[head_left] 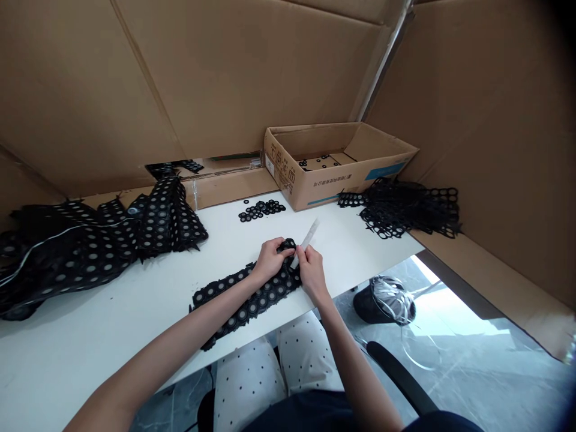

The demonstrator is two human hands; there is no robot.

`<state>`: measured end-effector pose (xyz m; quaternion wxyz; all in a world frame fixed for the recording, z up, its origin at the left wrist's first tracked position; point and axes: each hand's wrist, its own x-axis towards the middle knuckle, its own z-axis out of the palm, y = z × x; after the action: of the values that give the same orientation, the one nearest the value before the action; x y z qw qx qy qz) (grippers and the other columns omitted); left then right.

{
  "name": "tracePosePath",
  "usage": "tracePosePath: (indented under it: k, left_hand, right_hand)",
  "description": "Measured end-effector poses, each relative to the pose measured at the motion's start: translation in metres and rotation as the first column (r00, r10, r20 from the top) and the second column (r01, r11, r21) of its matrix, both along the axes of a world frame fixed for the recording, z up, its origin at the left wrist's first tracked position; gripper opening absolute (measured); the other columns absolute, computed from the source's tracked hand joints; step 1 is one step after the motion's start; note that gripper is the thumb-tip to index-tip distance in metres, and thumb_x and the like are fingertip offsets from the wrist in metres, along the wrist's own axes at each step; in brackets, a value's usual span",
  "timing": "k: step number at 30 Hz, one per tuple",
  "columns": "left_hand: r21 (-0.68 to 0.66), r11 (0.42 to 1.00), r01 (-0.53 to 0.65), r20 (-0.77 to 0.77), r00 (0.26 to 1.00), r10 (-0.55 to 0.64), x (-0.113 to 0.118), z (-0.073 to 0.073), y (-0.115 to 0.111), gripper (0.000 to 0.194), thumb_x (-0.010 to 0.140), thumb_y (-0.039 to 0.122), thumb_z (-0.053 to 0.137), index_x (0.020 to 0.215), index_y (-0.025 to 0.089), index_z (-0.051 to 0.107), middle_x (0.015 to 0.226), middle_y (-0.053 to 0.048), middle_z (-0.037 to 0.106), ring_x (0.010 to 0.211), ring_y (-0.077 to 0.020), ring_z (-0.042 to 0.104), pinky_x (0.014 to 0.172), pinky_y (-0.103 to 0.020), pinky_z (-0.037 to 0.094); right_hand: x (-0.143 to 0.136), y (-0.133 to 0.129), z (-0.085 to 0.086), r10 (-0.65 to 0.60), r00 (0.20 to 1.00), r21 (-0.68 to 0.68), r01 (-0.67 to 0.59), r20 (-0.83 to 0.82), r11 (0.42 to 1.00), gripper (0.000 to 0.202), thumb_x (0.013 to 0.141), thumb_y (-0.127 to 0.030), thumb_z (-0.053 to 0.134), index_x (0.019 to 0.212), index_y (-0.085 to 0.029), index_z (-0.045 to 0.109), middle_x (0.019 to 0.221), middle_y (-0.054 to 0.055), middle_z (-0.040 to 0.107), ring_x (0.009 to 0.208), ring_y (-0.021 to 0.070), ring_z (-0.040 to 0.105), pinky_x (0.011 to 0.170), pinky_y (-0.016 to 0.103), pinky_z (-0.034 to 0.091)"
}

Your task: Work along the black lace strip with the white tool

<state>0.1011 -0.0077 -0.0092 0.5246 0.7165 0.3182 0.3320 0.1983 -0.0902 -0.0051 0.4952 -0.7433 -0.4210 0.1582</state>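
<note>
A black rubber sheet of round rings [252, 306] lies on the white table in front of me, its far right end bent up. My left hand [270, 261] is closed on that raised end, thumb and fingers pinching it. My right hand [312, 270] grips a slim, whitish translucent stick [309, 235], whose lower end meets the sheet beside my left fingers. The stick points up and away to the right. Its exact kind I cannot make out. Beyond my hands sits a loose cluster of small black rings [262, 209].
A cardboard box [335, 187] with a few rings inside stands at the back. Stacked black sheets [103, 240] lie at left, punched-out black webbing [405, 207] at right. Cardboard walls [225, 72] enclose the table [171, 294]. Below right is a black bin [382, 303].
</note>
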Motion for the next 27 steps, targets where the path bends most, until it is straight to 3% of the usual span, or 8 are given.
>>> tracePosePath:
  k: [11,14,19,23,27]
  left_hand:
    - [-0.020,1.000,0.020,-0.003,1.000,-0.020,0.000,0.000,0.002,0.015,0.071,0.029,0.061,0.065,0.016,0.055,0.064,0.001,0.058,0.065,-0.0138,0.052,0.064,-0.025,0.040]
    - [-0.025,0.999,0.045,-0.013,0.999,-0.046,0.001,0.000,0.005,0.017,0.070,0.030,0.062,0.064,0.016,0.054,0.063,0.002,0.056,0.064,-0.0136,0.051,0.062,-0.024,0.039]
    - [-0.003,0.998,0.069,-0.044,0.997,-0.069,0.001,-0.003,0.008,0.019,0.069,0.033,0.063,0.066,0.016,0.055,0.065,0.002,0.057,0.066,-0.0147,0.052,0.063,-0.025,0.039]
    - [0.038,0.997,0.072,-0.097,0.993,-0.068,0.002,-0.003,0.008,0.018,0.070,0.034,0.062,0.070,0.016,0.057,0.070,0.001,0.061,0.072,-0.0168,0.055,0.067,-0.026,0.041]
    - [-0.031,0.985,0.171,-0.100,0.980,-0.174,0.004,0.005,0.012,0.017,0.067,0.027,0.062,0.080,0.016,0.062,0.082,-0.001,0.066,0.080,-0.0186,0.059,0.076,-0.028,0.042]
  right_hand:
    - [0.001,0.001,-0.002,-0.031,0.999,0.038,0.031,-0.012,0.999,0.036,0.086,-0.039,0.043,0.055,-0.020,0.037,0.051,-0.003,0.042,0.052,0.0124,0.038,0.052,0.026,0.026]
    - [0.004,-0.002,-0.003,-0.047,0.991,0.112,0.061,-0.122,0.992,0.036,0.086,-0.042,0.045,0.058,-0.019,0.044,0.052,-0.004,0.043,0.052,0.0119,0.039,0.052,0.025,0.028]
    - [0.023,-0.013,0.000,-0.160,0.922,0.225,0.250,-0.353,0.942,0.040,0.087,-0.052,0.040,0.070,-0.018,0.053,0.052,-0.004,0.041,0.048,0.0110,0.038,0.050,0.025,0.032]
    - [0.038,-0.019,0.004,0.037,0.938,0.263,0.059,-0.344,0.963,0.039,0.085,-0.052,0.045,0.074,-0.017,0.057,0.054,-0.003,0.045,0.051,0.0114,0.042,0.052,0.025,0.034]
    - [0.038,-0.019,0.000,0.143,0.933,0.255,-0.058,-0.330,0.965,0.037,0.084,-0.051,0.048,0.077,-0.017,0.059,0.056,-0.002,0.048,0.053,0.0121,0.044,0.053,0.025,0.035]
